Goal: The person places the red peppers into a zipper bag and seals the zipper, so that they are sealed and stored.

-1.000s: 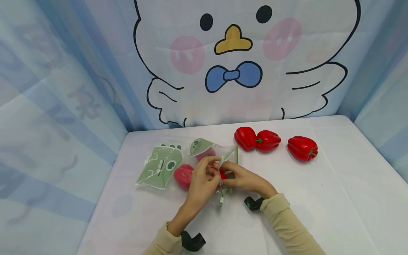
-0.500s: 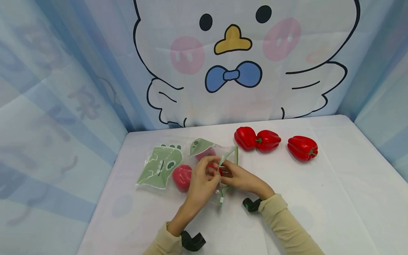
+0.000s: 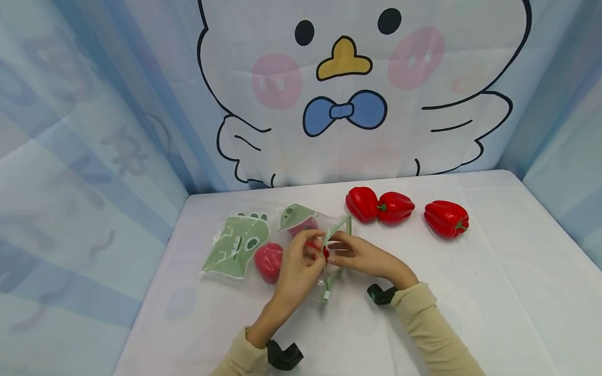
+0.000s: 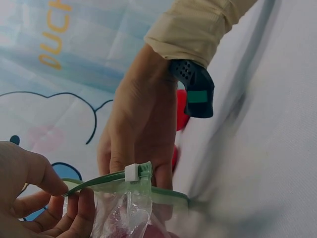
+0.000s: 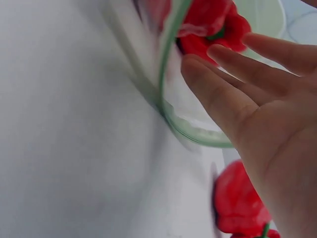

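Note:
A clear zip bag (image 3: 235, 248) with green dinosaur print lies on the table, several red bell peppers (image 3: 269, 262) inside it. Its green-edged mouth faces right, and a white slider (image 4: 132, 172) sits at one end of the zip. My left hand (image 3: 298, 269) pinches the bag's edge between thumb and fingers. At the mouth, my right hand (image 3: 369, 257) has its fingers extended and spread, with nothing gripped. Just past those fingertips, two peppers (image 5: 203, 22) show inside the opening in the right wrist view.
Two bell peppers (image 3: 396, 208) lie touching at the back of the table, right of the bag. A third bell pepper (image 3: 446, 219) lies farther right. A cartoon-printed curtain (image 3: 348, 151) hangs behind the white table (image 3: 423, 334).
My right hand pushed a red pepper farther into the bag, let it go and drew back slightly to the right. A pepper inside shifted a little left. My left hand stayed put.

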Available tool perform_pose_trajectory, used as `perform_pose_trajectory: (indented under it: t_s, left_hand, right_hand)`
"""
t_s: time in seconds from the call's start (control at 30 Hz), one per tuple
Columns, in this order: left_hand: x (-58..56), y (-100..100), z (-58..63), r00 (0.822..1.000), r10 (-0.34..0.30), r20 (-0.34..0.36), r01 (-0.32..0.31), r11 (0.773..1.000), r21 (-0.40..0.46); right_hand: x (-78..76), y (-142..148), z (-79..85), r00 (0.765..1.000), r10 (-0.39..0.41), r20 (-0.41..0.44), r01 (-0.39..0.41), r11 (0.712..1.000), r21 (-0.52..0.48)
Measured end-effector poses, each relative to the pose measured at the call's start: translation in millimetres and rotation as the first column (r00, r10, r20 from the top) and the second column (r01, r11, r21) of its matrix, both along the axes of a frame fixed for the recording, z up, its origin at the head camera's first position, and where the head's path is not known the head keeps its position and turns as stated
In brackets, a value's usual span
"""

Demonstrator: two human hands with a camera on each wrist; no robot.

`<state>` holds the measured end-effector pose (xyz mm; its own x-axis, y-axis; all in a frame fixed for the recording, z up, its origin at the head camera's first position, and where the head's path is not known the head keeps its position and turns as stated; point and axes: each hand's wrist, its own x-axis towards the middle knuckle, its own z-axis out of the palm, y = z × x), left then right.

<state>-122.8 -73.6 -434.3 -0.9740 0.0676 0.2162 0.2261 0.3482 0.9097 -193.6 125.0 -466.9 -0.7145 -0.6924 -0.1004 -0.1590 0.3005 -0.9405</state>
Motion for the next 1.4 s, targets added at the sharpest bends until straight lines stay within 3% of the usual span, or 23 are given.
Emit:
perform_pose_trajectory:
  t_s: [0.27, 0.43, 0.6, 0.73, 0.93, 1.0, 1.17, 1.4]
  left_hand:
    - [-0.3, 0.1, -1.1, 1.0, 0.002, 0.008, -0.002, 1.0, -0.005]
    - [-0.6, 0.2, -0.4, 1.0, 0.002, 0.014, -0.002, 1.0, -0.001]
    - [-1.3, 0.0, -0.6, 1.0, -0.001, 0.012, 0.001, 1.0, 0.011]
    - [-1.5, 0.0, -1.2, 1.0, 0.002, 0.012, -0.002, 1.0, 0.016]
    - [-1.8, 0.0, -2.9, 1.0, 0.0, 0.018, 0.0, 1.0, 0.019]
    - [-1.9, -0.2, -2.4, 1.0, 0.0, 0.017, 0.0, 1.0, 0.021]
    - [-1.6, -1.1, -1.0, 1.0, 0.001, 0.023, -0.002, 1.0, 0.02]
    - [-0.7, -1.0, 1.5, 1.0, 0.007, 0.021, -0.007, 1.0, 0.002]
  right_hand:
    - [-1.5, 16.7, 10.5, 1.0, -0.003, 0.016, 0.002, 0.999, 0.035]
    - [-3.9, 35.6, 16.9, 0.999, -0.025, -0.024, 0.026, 0.999, 0.032]
    - [-5.1, 54.6, 27.2, 0.985, -0.125, -0.116, 0.13, 0.991, 0.037]
    - [-5.7, 68.0, 34.8, 0.953, -0.252, -0.167, 0.261, 0.965, 0.032]
    - [-7.6, 79.1, 38.8, 0.87, -0.442, -0.218, 0.442, 0.896, -0.048]
    - [-8.0, 80.0, 39.1, 0.827, -0.503, -0.251, 0.502, 0.862, -0.075]
    - [-9.6, 79.5, 38.2, 0.693, -0.648, -0.317, 0.645, 0.753, -0.129]
    - [-12.0, 82.4, 35.8, 0.565, -0.785, -0.253, 0.767, 0.613, -0.191]
